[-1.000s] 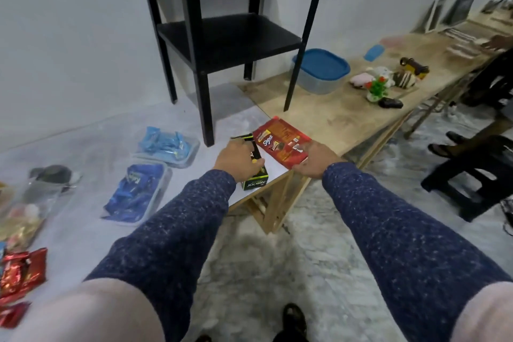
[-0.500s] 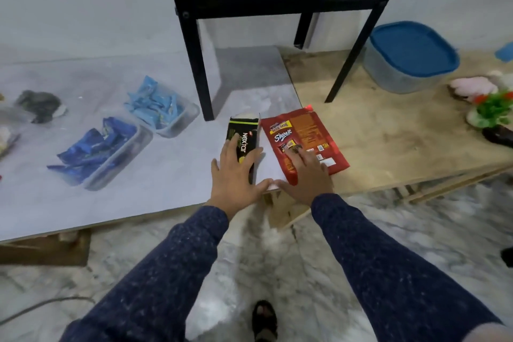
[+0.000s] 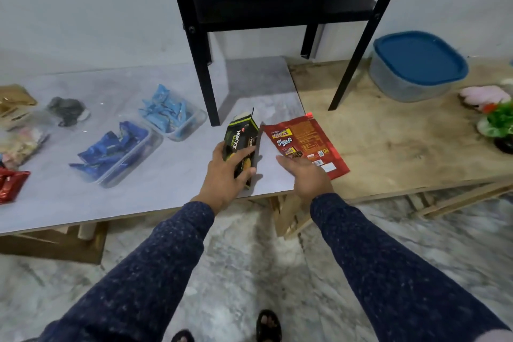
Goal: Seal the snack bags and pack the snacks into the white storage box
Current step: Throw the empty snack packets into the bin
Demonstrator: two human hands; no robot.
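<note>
The person's left hand [image 3: 226, 175] is wrapping its fingers [image 3: 244, 153] around a black snack box [image 3: 242, 147], its top flap open, tilting it up off the grey surface [image 3: 166, 183]. The right hand [image 3: 306, 178] is resting flat and unclenched on the near end of a red snack bag [image 3: 304, 144]. Packing is looking barely begun: two clear tubs [image 3: 122, 158] of blue packets are sitting uncovered, and no white storage box is showing.

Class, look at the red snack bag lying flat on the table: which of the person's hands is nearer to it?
Right. The right hand rests at the near corner of the red snack bag, overlapping its edge. The left hand is off to the bag's left, gripping the black Nextar box.
</note>
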